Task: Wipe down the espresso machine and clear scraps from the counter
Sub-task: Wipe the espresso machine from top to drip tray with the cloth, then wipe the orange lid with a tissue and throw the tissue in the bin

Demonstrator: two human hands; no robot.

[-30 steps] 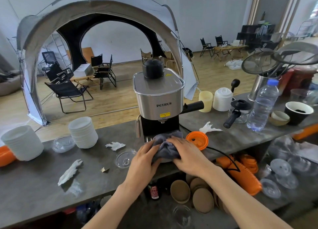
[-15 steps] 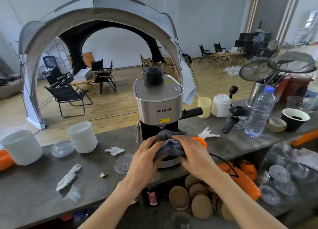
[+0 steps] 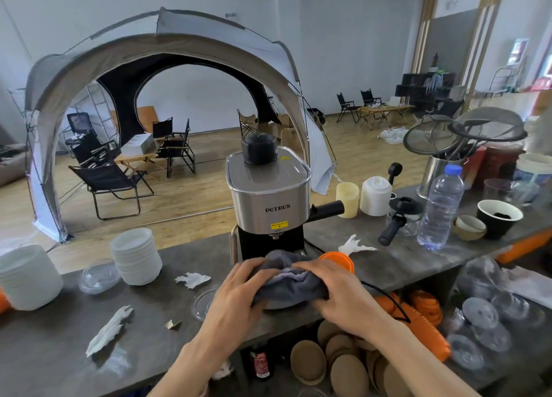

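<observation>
A steel and black espresso machine (image 3: 268, 199) stands mid-counter on the grey counter (image 3: 59, 352). A grey cloth (image 3: 288, 283) lies bunched over the machine's drip tray at its base. My left hand (image 3: 236, 295) grips the cloth's left side and my right hand (image 3: 331, 289) holds its right side. Torn white paper scraps lie on the counter: one long scrap (image 3: 109, 331) at the left, one (image 3: 192, 279) near the white bowls, one (image 3: 355, 245) right of the machine. A small brown scrap (image 3: 173, 324) lies near the clear lid.
White bowl stacks (image 3: 136, 256) (image 3: 28, 277) stand at the left, clear lids (image 3: 98, 274) (image 3: 204, 302) beside them. An orange lid (image 3: 337, 261) sits by my right hand. A water bottle (image 3: 440, 208), portafilter jar (image 3: 400, 220), cups and strainers crowd the right. Lower shelf holds lids and orange items.
Both hands stay on the cloth at the machine's base, working it slightly; the cloth bunches a little higher against the drip tray. My view has tilted up slightly.
</observation>
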